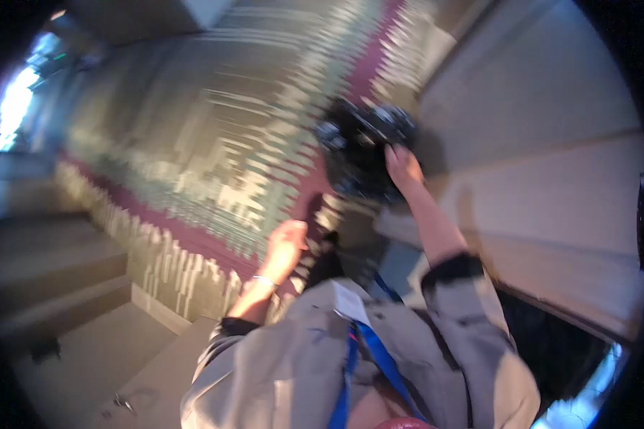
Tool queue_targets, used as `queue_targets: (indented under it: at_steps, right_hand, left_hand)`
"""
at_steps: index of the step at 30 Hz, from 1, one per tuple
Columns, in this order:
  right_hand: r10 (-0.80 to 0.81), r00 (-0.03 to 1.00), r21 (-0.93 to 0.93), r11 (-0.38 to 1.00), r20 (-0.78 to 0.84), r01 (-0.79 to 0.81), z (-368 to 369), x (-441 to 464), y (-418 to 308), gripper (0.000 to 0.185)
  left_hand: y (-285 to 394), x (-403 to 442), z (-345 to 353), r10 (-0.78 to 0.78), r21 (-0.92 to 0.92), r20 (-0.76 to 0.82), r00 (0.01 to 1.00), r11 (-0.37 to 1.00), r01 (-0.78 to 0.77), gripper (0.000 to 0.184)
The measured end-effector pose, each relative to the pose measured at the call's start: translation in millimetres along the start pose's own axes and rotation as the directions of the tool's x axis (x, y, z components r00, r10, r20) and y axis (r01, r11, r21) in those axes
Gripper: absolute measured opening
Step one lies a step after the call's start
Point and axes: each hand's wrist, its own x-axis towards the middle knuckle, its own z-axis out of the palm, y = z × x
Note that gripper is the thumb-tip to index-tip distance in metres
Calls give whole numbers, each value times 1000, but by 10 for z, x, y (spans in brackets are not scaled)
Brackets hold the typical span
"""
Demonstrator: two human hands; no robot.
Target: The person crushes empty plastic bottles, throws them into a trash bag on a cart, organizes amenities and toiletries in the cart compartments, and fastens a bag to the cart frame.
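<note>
My right hand (403,169) reaches forward, its fingers closed at the near right edge of a dark, shiny, bulky object (361,154). Blur hides what kind of thing that is, though pale glints show along its top. Lower and to the left, my left hand (288,242) hangs over the carpet with its fingers loosely bent and nothing visible in them. A thin bracelet (265,281) circles the left wrist.
Patterned carpet (193,129) with purple bands covers the floor. A pale panelled surface (544,186) runs along the right. Grey ledges or steps (71,264) lie at left. A blue lanyard (379,350) hangs over my grey jacket (265,365). Everything is smeared by motion.
</note>
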Motion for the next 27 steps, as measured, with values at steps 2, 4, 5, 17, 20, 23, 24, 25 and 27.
queue_targets:
  at_steps: [2, 4, 5, 17, 20, 23, 24, 25, 27]
  right_hand:
    - [-118, 969, 51, 993, 219, 109, -32, -399, -45, 39]
    - [-88, 943, -37, 994, 322, 105, -175, -927, -84, 48]
    - [-49, 930, 53, 998, 364, 32, -228, -1197, 50, 44]
    - [-390, 920, 424, 827, -38, 368, -1818, -5024, 1977, 39]
    - [53, 989, 921, 362, 136, -146, -2750, -5845, 1301, 35]
    - [176, 975, 908, 371, 137, -195, -3237, -6431, 1406, 37]
    - [190, 982, 884, 454, 25, -110, -3328, -6587, 1484, 41]
    - [174, 982, 840, 541, -71, -35, -3399, -6650, 1573, 46]
    - [154, 939, 648, 756, -307, 88, -3422, -6742, 1782, 55]
  left_hand:
    - [-88, 88, 257, 380, 135, -44, 924, 919, -371, 23]
    - [255, -2, 490, 280, 344, 132, 951, 887, -309, 14]
    - [275, -95, 684, 486, 148, 148, 861, 850, -505, 13]
    - [241, -2955, 3207, 629, -78, 772, -94, -53, -996, 32]
    - [154, -3390, 3945, 448, -329, 870, -204, 221, -918, 30]
    - [-39, -3788, 4564, 337, -507, 858, -388, 439, -742, 37]
    - [-85, -3894, 4745, 306, -531, 847, -435, 445, -721, 37]
    - [-112, -3930, 4929, 295, -451, 891, -346, 664, -596, 42]
    - [-154, -4138, 5254, 243, -344, 931, -271, 830, -439, 48]
